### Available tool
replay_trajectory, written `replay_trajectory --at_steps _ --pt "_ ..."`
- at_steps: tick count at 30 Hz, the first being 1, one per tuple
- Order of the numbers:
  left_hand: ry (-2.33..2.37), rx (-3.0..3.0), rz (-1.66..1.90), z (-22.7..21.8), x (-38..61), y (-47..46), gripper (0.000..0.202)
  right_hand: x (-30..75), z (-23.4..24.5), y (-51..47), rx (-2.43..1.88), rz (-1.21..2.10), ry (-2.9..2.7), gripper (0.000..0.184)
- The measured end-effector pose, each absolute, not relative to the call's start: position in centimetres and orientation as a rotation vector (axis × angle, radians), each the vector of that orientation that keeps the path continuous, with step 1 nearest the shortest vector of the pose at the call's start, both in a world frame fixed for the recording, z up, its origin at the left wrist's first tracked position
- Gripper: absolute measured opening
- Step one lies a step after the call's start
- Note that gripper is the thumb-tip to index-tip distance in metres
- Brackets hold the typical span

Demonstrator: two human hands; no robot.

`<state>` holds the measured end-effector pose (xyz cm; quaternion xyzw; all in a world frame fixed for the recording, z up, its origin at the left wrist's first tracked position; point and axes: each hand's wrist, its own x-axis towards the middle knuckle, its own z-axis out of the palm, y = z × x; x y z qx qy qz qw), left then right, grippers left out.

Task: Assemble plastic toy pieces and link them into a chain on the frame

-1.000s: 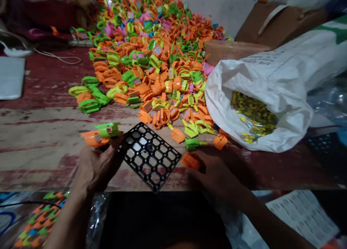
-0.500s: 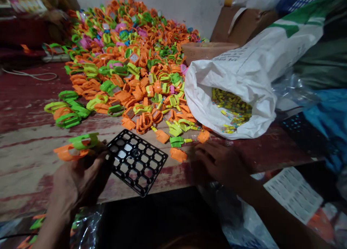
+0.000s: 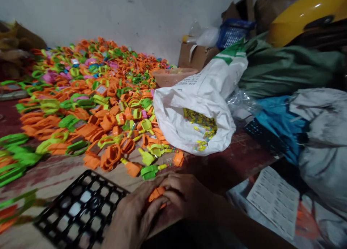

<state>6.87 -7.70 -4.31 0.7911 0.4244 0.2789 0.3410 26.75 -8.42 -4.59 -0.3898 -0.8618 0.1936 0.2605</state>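
Note:
Both my hands meet at the table's near edge around one small orange plastic piece [image 3: 156, 194]. My left hand [image 3: 132, 216] closes on it from below and my right hand [image 3: 184, 194] pinches it from the right. A black plastic grid tray [image 3: 78, 209] lies flat on the table just left of my left hand. A green piece [image 3: 148, 171] with a yellow stem lies just beyond my fingers. Behind it spreads a big heap of orange, green and yellow plastic pieces [image 3: 89, 97].
An open white sack [image 3: 195, 104] of small yellow items lies on its side right of the heap. A pink basin [image 3: 173, 76], cardboard boxes [image 3: 195, 55], green cloth and blue and grey bags crowd the right. A printed sheet [image 3: 273, 200] lies lower right.
The view has swung right and up. My left hand let go of the orange and green pieces it held and moved right to join my right hand on an orange piece.

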Motion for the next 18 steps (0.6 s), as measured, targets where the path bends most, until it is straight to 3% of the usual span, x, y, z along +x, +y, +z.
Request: replay_trajectory --at_steps 2,4,7,10,14,18 --pt "1.078 1.887 0.788 -4.5 8.4 -6.5 0.031 28.7 -3.8 -7.3 -1.173 0.708 -2.143 0.020" --pt "1.100 1.692 0.886 -4.7 9.5 -5.8 0.027 31.2 -2.5 -5.8 -1.375 0.668 -2.063 0.025" --pt "1.106 1.374 0.949 -4.6 10.5 -5.7 0.025 35.8 -1.4 -3.3 -1.745 0.090 -2.059 0.030" --pt "1.050 1.212 0.958 -4.3 10.7 -5.8 0.025 39.6 -2.6 -1.2 -1.994 -0.209 -2.361 0.020" --pt "1.066 1.131 1.018 -3.9 10.1 -6.0 0.021 41.7 -4.8 0.4 -2.018 -0.292 -2.423 0.019" --pt "1.087 1.096 1.024 -3.8 9.8 -6.1 0.023 39.5 -2.9 0.0 -1.783 -0.174 -2.084 0.015"
